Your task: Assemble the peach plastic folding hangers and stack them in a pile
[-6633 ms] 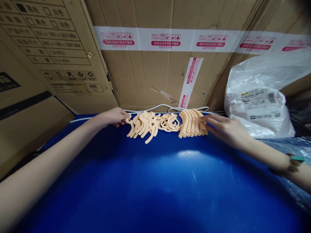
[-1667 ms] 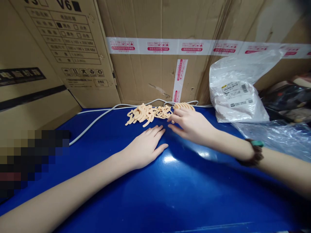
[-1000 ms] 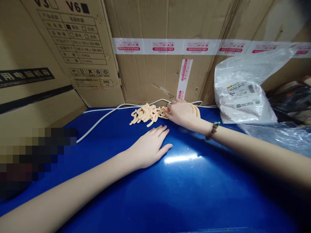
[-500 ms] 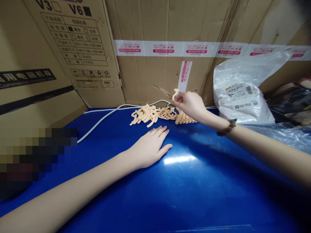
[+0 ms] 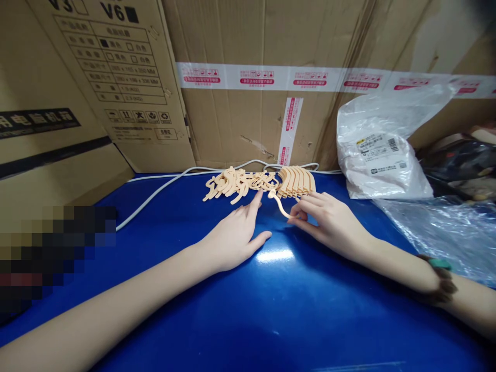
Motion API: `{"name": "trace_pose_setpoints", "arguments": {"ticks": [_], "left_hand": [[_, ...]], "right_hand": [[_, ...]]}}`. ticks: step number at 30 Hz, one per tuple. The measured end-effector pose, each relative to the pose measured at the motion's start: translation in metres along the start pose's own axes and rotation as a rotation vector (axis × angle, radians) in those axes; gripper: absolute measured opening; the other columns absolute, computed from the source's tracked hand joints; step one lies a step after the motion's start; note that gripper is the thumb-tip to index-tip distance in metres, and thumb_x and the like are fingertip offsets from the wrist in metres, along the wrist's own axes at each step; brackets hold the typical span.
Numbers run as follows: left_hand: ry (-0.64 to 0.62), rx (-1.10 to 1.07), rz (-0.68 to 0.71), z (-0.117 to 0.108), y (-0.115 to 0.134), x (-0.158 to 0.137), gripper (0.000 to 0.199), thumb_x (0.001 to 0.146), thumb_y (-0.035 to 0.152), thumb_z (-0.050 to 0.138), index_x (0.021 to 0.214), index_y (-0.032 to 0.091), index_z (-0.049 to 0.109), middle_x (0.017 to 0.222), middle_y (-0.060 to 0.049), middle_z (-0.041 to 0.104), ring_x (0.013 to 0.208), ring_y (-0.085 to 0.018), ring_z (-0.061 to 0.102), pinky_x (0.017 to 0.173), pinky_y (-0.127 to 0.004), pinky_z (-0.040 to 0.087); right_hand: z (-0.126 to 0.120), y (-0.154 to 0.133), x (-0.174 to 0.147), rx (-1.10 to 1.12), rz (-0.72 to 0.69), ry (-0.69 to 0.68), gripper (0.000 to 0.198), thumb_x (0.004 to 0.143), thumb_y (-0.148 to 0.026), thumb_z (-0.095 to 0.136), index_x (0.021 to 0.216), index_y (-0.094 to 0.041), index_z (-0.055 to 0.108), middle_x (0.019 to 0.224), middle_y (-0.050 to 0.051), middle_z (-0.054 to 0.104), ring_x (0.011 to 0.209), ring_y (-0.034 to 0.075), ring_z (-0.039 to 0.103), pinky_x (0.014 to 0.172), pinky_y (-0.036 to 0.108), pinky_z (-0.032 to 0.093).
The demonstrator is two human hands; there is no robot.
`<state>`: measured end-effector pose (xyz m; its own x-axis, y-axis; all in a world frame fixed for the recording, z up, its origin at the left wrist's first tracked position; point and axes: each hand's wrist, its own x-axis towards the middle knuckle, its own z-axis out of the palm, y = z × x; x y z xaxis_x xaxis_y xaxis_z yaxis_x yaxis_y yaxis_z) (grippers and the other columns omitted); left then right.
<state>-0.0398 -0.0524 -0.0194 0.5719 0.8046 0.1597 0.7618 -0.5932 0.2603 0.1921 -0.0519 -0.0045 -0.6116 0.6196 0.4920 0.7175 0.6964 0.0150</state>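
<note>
Right hand: here it is, the right hand (image 5: 331, 222) with thumb and fingertips pinched narrow around one end of a curved piece (image 5: 279, 206).
Curved piece, where: just beyond those fingertips, on their left side, low over the blue tabletop (image 5: 240, 325); whether its far end touches the surface, I cannot tell.
Curved piece, long axis: slantwise, running from the pinch away toward the cardboard and to the left, so the free end points up-left from the fingers, toward the heap.
Curved piece, looks: pale beige, slim, bent in a gentle S, with a broader rounded head at the free end; the other tip is lost between the fingers.
Left hand: palm down, the left hand (image 5: 228, 237) lies nearer the person than the heap, gripping nothing, thumb spread wide and index finger (image 5: 253, 204) stretched forward; contact with the pieces there is too close to call.
Neat row: straight beyond the right fingers, the row of matching beige arcs (image 5: 298, 180), side by side, all bending the same way.
Loose heap: beyond the left fingers, the jumbled beige pieces (image 5: 229, 182), overlapping at all angles.
Ring-like pieces: just past the index fingertip, the smaller curled pieces (image 5: 263, 180), between heap and row.
</note>
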Motion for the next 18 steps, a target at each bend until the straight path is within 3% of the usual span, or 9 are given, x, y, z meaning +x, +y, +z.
{"name": "trace_pose_setpoints", "arguments": {"ticks": [3, 8, 18], "left_hand": [[0.102, -0.072, 0.039, -0.001, -0.001, 0.001, 0.076, 0.096, 0.031, 0.047, 0.152, 0.01, 0.0, 0.148, -0.018, 0.041, 0.134, -0.025, 0.044, 0.11, -0.041, 0.039], [0.164, -0.032, 0.219, -0.004, -0.001, 0.003, 0.039, 0.099, 0.02, 0.039, 0.138, 0.016, 0.04, 0.137, -0.008, 0.052, 0.125, -0.018, 0.05, 0.106, -0.034, 0.042], [0.144, 0.163, 0.284, -0.006, 0.0, 0.004, 0.023, 0.098, 0.026, 0.046, 0.114, 0.016, 0.059, 0.105, -0.005, 0.065, 0.097, -0.022, 0.06, 0.085, -0.037, 0.048]], "right_hand": [[-0.001, 0.004, -0.003, 0.014, -0.082, -0.045, 0.012, 0.093, -0.025, 0.057, 0.086, -0.016, 0.061, 0.077, 0.003, 0.063, 0.073, 0.017, 0.054, 0.069, 0.028, 0.039], [-0.004, 0.004, -0.003, -0.083, -0.24, -0.061, 0.02, 0.098, -0.024, 0.047, 0.089, -0.015, 0.061, 0.082, 0.005, 0.063, 0.072, 0.017, 0.053, 0.07, 0.03, 0.037], [-0.008, 0.011, -0.003, -0.13, -0.19, -0.079, 0.019, 0.098, -0.024, 0.045, 0.093, -0.015, 0.06, 0.083, 0.005, 0.063, 0.075, 0.018, 0.054, 0.069, 0.03, 0.034]]}}
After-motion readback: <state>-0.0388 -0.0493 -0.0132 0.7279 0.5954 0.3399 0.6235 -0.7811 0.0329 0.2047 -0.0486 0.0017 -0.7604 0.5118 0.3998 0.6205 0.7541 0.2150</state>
